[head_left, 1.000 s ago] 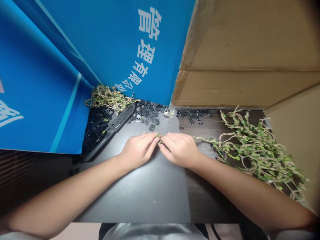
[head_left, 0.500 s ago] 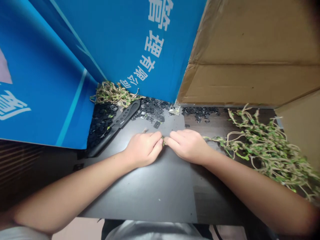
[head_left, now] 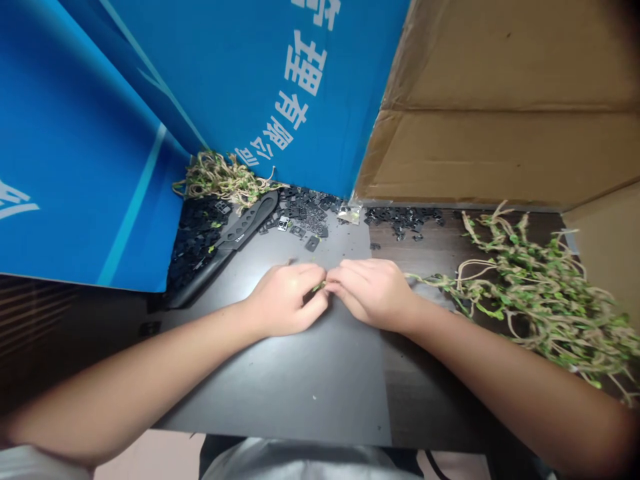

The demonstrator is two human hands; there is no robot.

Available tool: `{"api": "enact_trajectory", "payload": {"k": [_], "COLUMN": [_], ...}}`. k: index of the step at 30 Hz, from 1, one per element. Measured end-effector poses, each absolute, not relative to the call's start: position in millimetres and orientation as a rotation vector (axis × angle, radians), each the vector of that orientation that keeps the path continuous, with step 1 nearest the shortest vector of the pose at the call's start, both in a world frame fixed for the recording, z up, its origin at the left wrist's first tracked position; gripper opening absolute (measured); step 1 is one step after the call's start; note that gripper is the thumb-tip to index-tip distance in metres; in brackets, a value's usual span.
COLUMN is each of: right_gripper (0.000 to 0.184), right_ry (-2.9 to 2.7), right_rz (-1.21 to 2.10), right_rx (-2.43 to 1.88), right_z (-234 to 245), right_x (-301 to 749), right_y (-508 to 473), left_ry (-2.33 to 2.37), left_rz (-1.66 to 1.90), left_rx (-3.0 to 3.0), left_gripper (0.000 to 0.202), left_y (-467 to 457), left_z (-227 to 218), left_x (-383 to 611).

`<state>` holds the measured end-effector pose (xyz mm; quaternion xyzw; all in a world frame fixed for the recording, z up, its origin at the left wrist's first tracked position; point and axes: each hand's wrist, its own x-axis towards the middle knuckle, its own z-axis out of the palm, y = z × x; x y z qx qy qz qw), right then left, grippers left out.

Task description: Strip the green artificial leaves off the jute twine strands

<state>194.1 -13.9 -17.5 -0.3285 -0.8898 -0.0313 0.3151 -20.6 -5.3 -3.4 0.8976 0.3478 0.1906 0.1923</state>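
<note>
My left hand [head_left: 287, 299] and my right hand [head_left: 373, 292] meet fingertip to fingertip over a dark mat [head_left: 295, 373]. Both are closed in a pinch on a strand of twine with small green leaves [head_left: 319, 287]; only a short green bit shows between the fingers. The strand trails out from under my right hand toward a big tangled heap of leafy twine [head_left: 540, 300] on the right of the table.
A smaller bundle of leafy twine [head_left: 220, 181] lies in the back corner by the blue panel [head_left: 150, 113]. A black knife-like tool [head_left: 230, 241] rests amid small black plastic parts [head_left: 310, 215]. Cardboard walls [head_left: 500, 120] close the back and right.
Both hands stay joined on the strand, with small finger shifts. The camera view has drifted a little, so the scene sits slightly differently in frame.
</note>
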Motion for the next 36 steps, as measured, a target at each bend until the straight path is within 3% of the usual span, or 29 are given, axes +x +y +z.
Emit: {"api": "enact_trajectory", "payload": {"k": [8,24,36], "right_gripper": [0.021,0.026,0.021], "right_ry": [-2.29,-2.305,-2.358], "right_rz": [0.11,-0.059,-0.029], "right_rx": [-0.922,-0.942,-0.898], "right_z": [-21.4,-19.5,-24.2], "right_x": [195.3,193.4,196.6], "right_y": [-11.9,-15.2,-12.1], "left_ry": [0.992,0.924,0.9], "left_rz": [0.763,0.461,0.619], "left_rx": [2.307,2.347,2.247], "left_gripper": [0.004,0.025,0.017], "left_y": [-0.5,-3.9,-2.1], "left_z": [-1.2,3.5,-0.2], "left_x": [-17.3,-18.3,-17.3]}}
